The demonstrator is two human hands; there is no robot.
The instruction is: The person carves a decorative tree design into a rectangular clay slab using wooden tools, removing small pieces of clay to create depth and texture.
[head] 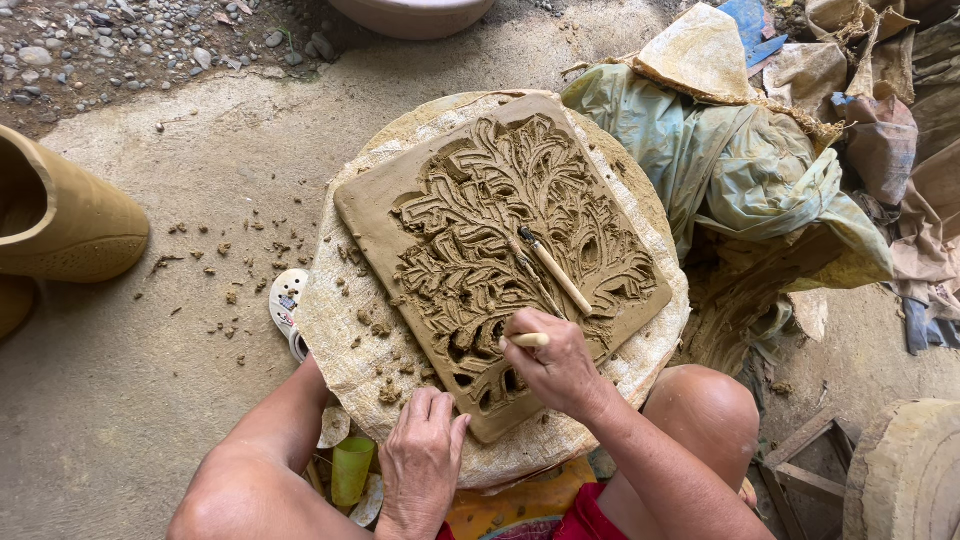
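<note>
Carving step in hand: right hand (pixel 556 362) closed on a pale wooden-handled tool (pixel 528 340), working the lower edge of the brown leaf-relief clay slab (pixel 500 255) on a cloth-covered round stand (pixel 335 330); left hand (pixel 421 460) flat, empty, steadying the slab's near edge; next likely calls for shallow, controlled cuts.

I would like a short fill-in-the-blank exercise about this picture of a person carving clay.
1. The clay slab is carved with a ____ design.
2. The right hand holds a ____ tool.
3. The left hand rests at the slab's ____ edge.
4. Two spare tools lie ____ the slab.

Missing words: tree; wooden; near; on
</note>
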